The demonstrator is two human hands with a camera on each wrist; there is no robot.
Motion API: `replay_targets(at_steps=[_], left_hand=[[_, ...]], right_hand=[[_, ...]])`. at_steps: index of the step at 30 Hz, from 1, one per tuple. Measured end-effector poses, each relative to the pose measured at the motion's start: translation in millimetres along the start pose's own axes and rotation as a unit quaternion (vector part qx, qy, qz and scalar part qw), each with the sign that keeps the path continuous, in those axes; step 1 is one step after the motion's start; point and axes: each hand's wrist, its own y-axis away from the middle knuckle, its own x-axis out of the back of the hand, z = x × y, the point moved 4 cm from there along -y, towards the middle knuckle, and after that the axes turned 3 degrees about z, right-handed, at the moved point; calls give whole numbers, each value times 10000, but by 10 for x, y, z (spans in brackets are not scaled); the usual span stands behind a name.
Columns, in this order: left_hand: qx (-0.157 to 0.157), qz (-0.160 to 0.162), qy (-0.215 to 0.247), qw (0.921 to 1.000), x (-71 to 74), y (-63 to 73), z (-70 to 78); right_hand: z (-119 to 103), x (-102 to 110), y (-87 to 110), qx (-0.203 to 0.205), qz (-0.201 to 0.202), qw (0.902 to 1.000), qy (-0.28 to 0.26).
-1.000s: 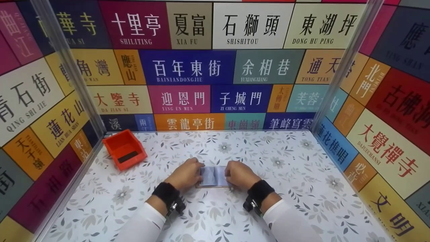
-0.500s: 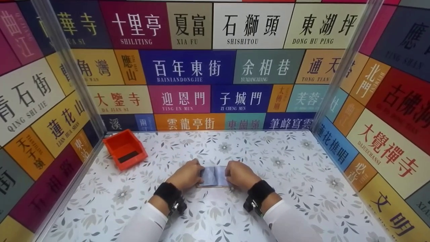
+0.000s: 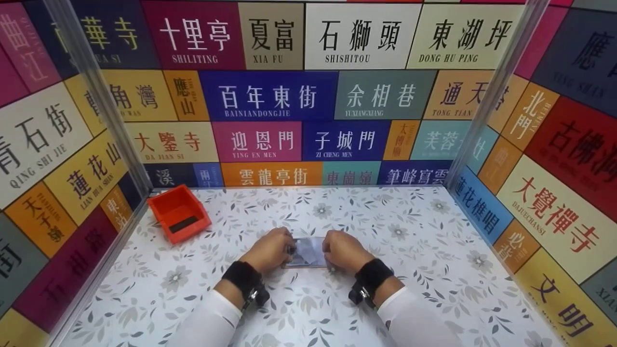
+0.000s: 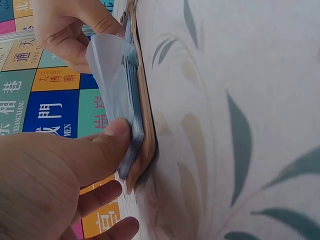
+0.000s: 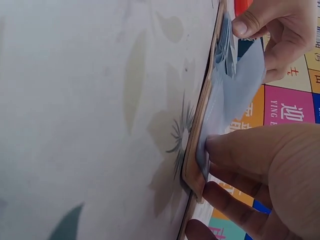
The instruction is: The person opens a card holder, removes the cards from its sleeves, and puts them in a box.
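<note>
Between the two hands a card holder lies spread open on the table, with a brown cover and a stack of clear bluish plastic sleeves. My left hand grips its left side, the thumb on the sleeves in the left wrist view. At the right side my right hand pinches the holder, thumb on the sleeves and fingers by the cover's edge in the right wrist view. One loose sleeve stands up in a curve between the hands. From the head view, most fingertips are hidden.
An orange plastic bin with a dark strip on it stands at the table's back left. A white table with a leaf-and-flower print spreads around the hands. Panels with colourful place-name signs enclose the back and both sides.
A clear sleeve in the card holder has shifted and now lies slanted between the hands, where the sleeves lay flatter before. Both hands stay almost in place.
</note>
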Motion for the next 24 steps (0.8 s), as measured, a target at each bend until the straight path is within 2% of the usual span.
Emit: replay_targets(at_steps=[6,11,17,24], left_hand=[[11,9,-23,10000,-10,-10,-2],[114,-18,-188,9998,-11,-24,13],[208,-75,-301,9993,-14,-33,29],[424,45,-259,9988,-15,-47,6]], right_hand=[[11,22,-6,83,-191,9996,-165],[-56,84,-39,108,-435,9990,9],[-264,95,-66,262,-144,9990,339],[-570,66,-48,589,30,9982,141]])
